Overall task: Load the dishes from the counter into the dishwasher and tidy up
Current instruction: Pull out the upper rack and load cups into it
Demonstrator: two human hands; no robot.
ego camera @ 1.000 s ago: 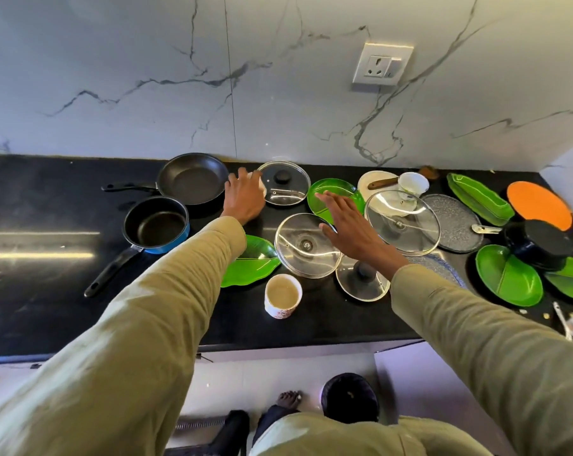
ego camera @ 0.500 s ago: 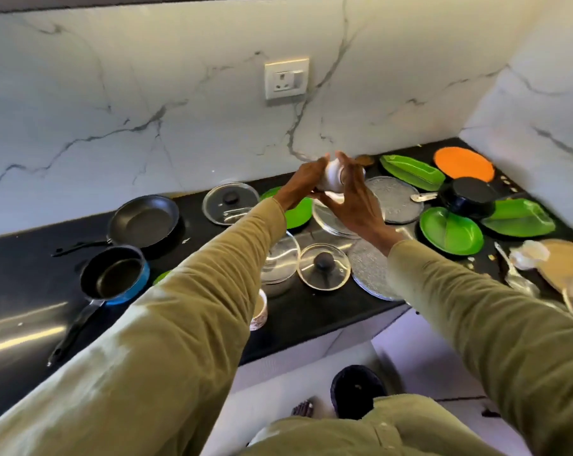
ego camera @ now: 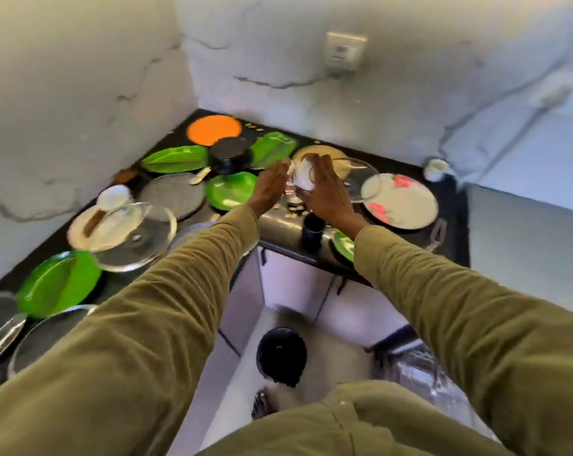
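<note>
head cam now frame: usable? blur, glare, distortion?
Head view: heavy motion blur across the counter; the wall socket and both hands are smeared, so the white object between them can't be identified. Glare on the glass lid. Wide-angle bending at the edges; sleeves sharper.
</note>
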